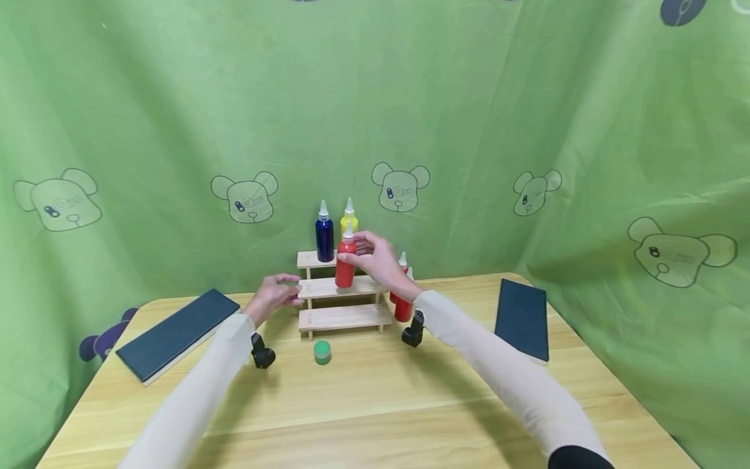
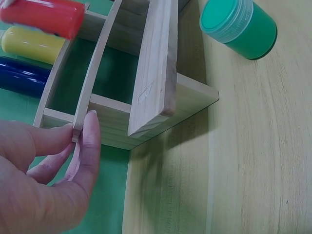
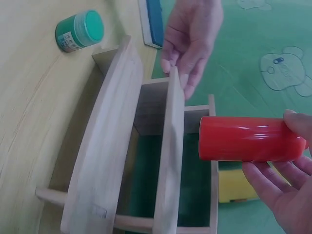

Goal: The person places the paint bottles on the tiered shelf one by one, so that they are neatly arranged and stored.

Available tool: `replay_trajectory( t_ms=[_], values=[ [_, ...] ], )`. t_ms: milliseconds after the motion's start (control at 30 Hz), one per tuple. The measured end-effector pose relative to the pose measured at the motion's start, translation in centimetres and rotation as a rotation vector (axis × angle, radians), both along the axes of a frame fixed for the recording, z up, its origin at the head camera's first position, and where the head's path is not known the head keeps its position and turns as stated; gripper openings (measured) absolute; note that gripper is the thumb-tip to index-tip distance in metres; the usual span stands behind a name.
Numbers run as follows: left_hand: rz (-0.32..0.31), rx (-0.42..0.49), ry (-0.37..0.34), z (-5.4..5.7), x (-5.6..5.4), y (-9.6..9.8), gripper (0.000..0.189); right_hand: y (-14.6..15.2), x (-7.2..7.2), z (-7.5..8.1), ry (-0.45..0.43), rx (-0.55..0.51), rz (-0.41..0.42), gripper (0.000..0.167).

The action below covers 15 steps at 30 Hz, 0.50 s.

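Note:
My right hand (image 1: 377, 260) grips a red squeeze bottle (image 1: 346, 264) with a white nozzle, its base over the middle step of a three-tier wooden display stand (image 1: 346, 317). In the right wrist view the red bottle (image 3: 246, 139) is apart from the steps. My left hand (image 1: 274, 298) pinches the end of the middle step; in the left wrist view the thumb and fingers (image 2: 90, 146) lie on either side of the board. A dark blue bottle (image 1: 324, 238) and a yellow bottle (image 1: 349, 221) stand on the top step, the yellow partly hidden.
Two more red bottles (image 1: 402, 310) stand right of the stand, partly behind my right wrist. A green paint jar (image 1: 322, 352) sits before the stand. Dark flat boards lie at the left (image 1: 178, 333) and right (image 1: 521, 319). A green curtain (image 1: 328, 98) hangs behind the wooden table (image 1: 351, 417).

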<state>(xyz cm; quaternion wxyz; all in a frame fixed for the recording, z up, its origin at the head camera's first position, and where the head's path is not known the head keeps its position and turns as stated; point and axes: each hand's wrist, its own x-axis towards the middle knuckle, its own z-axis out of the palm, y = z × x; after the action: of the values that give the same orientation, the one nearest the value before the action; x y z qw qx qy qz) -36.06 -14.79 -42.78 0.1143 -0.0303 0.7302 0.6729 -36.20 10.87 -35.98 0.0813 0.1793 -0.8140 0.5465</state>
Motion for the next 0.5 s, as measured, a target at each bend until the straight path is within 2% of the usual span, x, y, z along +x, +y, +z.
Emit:
replay_trajectory(
  t_ms=[300, 500],
  values=[
    [-0.001, -0.023, -0.013, 0.1, 0.0, 0.1, 0.046, -1.9, -1.0, -1.3, 0.018, 0.017, 0.021, 0.047],
    [0.014, -0.014, -0.029, 0.1, 0.0, 0.2, 0.046, -3.0, -1.8, -3.3, 0.041, 0.037, 0.051, 0.048]
  ],
)
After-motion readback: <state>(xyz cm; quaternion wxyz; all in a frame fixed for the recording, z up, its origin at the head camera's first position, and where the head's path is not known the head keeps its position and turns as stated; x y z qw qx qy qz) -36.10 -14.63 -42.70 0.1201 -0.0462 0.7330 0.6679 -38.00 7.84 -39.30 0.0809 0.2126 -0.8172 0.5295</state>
